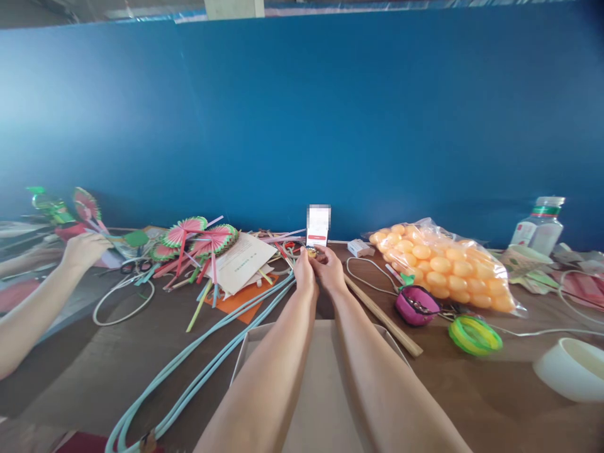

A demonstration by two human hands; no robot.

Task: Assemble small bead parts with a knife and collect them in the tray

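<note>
In the middle of the head view, my left hand (pixel 304 272) and my right hand (pixel 331 270) meet with their fingers curled inward. Between the fingertips they grip a small round gold-and-silver object (pixel 312 251), too small here to name. Just beyond it a phone (pixel 318 228) stands upright with its screen lit, partly blurred out. Under my forearms lies a shallow beige box (pixel 323 377). A wooden stick (pixel 384 318) runs diagonally beside my right hand, and pale blue tubing (pixel 221 336) curves away from near my left.
Watermelon-patterned paper fans (pixel 207 239), a paper sheet (pixel 245 261) and scissors (pixel 134 265) lie left. Another person's hand (pixel 85 251) reaches in there. Right are a bag of orange plastic eggs (pixel 443 267), a purple pouch (pixel 415 306), a roll of tape (pixel 561 371) and a bottle (pixel 538 229).
</note>
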